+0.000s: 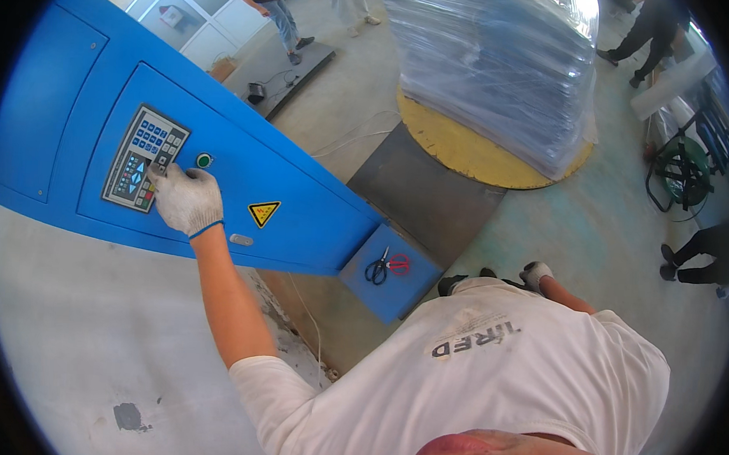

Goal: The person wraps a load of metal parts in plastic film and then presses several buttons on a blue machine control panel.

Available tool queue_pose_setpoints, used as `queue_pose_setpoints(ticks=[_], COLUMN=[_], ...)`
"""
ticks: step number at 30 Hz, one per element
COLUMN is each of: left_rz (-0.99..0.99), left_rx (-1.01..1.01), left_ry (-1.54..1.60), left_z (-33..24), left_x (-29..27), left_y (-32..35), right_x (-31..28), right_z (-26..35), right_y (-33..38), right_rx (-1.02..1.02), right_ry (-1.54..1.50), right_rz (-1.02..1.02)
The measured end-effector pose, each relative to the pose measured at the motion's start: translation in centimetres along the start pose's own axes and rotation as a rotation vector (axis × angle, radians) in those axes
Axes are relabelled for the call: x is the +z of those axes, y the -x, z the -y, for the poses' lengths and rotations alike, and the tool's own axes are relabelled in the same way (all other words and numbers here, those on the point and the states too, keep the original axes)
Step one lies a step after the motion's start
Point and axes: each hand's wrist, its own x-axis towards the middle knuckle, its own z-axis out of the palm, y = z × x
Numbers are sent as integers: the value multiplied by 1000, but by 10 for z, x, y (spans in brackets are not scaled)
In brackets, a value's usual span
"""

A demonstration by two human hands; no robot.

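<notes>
My left hand [187,199], in a white knitted glove with a blue cuff, is at the control panel [145,158] of a tall blue machine cabinet [221,138]. One finger reaches onto the panel's buttons, by the small display. Its fingers are apart and nothing is held. A round green button [205,161] sits just beside the hand. My right hand [533,275], also gloved, hangs low on the far side of my body. Most of its fingers are hidden or too small to read, and no object shows in it.
A film-wrapped load [488,69] stands on a round yellow turntable [467,161], with a dark metal ramp [420,189] in front. Black scissors [377,268] and red scissors [399,264] lie on a blue ledge [390,299]. Several people stand farther off. A wheeled reel [682,172] is at right.
</notes>
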Motion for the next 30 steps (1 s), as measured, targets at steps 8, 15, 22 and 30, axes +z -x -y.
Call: queue_pose_setpoints(ticks=[8,15,22,30], left_rz=[13,-38,-108,-51], left_rx=[61,17,-17,-46], left_ry=[-76,-18,65,141], left_z=[15,9,13,12], left_x=[1,16,22,12], left_y=[24,17,19,13], right_x=[4,26,-6,0], right_z=[27,-42,-16,-14], right_y=[-9,-61,-5,-23], right_rx=[-77,-525,-56,-394], right_ry=[-48,1018,183,519], right_rz=[74,175,34,-4])
